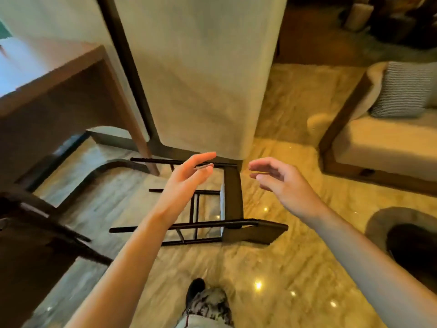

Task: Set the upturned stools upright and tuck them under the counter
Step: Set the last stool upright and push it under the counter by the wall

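A dark stool (233,204) lies on its side on the glossy floor, its seat toward the right and its thin black legs pointing left. My left hand (186,178) hovers over the legs, fingers spread, holding nothing. My right hand (279,181) hangs open just right of the seat, not touching it. The wooden counter (59,91) stands at the left. Part of a second dark stool (47,223) shows at the left edge, blurred.
A wide pale pillar (201,79) rises right behind the fallen stool. A cushioned sofa (383,143) with a striped pillow stands at the right. A round dark object (411,245) sits at the lower right. My shoe (196,290) is on the floor below.
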`<state>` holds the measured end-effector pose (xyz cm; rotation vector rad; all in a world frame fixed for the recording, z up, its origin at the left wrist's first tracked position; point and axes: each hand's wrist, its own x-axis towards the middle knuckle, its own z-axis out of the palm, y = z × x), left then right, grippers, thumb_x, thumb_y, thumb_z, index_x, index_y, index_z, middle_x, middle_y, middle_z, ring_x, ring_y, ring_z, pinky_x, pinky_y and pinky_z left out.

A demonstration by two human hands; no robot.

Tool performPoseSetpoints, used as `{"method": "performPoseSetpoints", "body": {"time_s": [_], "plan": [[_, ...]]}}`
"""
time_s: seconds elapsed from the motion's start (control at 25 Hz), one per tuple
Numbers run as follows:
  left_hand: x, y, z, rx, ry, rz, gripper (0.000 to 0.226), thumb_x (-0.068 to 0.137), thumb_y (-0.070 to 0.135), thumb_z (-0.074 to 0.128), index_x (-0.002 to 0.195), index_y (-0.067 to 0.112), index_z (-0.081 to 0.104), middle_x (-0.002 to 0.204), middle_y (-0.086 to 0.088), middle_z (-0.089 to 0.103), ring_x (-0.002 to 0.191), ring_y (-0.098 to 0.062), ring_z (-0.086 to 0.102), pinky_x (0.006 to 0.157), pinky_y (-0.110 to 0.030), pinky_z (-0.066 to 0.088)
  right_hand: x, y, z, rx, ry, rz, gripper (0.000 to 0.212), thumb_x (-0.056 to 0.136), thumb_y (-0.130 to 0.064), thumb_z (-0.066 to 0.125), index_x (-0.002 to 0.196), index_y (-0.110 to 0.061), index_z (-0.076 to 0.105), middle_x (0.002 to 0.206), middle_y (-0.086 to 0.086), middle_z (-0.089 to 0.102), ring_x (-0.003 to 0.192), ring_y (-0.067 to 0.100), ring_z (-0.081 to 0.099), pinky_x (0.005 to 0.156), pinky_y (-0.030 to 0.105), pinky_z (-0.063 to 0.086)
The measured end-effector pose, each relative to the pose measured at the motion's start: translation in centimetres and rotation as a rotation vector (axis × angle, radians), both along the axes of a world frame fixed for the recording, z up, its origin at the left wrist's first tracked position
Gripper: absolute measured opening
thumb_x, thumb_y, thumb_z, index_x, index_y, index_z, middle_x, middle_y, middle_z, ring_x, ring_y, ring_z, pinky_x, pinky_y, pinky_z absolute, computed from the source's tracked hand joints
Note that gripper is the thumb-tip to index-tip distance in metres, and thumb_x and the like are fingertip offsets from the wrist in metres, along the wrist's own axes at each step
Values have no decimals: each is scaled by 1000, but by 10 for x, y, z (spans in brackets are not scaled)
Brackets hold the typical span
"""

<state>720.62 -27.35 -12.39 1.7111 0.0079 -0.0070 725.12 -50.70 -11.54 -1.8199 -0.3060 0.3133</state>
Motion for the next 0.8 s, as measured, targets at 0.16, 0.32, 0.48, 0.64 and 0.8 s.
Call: {"method": "performPoseSetpoints", "body": {"time_s": [0.16,0.32,0.48,0.64,0.8], "plan": [[41,-66,-5,-28,-8,-79,31,102,17,52,131,24,62,126,13,66,121,-3,59,109,-34,43,3,-76,-10,17,57,-142,25,98,-4,56,107,-26,67,116,-3,70,111,9,65,87,21,46],[92,-128,-15,-51,-9,-131,31,102,17,53,130,21,63,126,7,66,121,-5,59,108,-33,45,32,-133,-20,13,81,-188,24,98,-4,57,108,-23,67,115,-1,70,109,9,65,83,18,49],[152,-189,-29,-101,-7,-131,34,94,27,58,126,23,65,127,6,66,121,-6,60,108,-37,46,80,-180,-23,-35,93,-149,25,96,-3,58,107,-23,69,113,0,71,106,10,66,89,21,53],[210,-253,-37,-147,31,-122,31,88,34,59,117,33,69,122,9,69,118,-7,61,109,-42,44,141,-239,-19,-107,117,-159,23,96,-4,59,114,-16,68,113,0,71,106,8,66,87,19,52],[259,-292,-33,-139,43,-122,28,88,38,60,114,40,70,121,11,69,117,-5,61,107,-41,46,196,-278,-8,-112,139,-214,20,97,-9,59,111,-20,68,111,-1,72,102,12,67,81,27,53]]}}
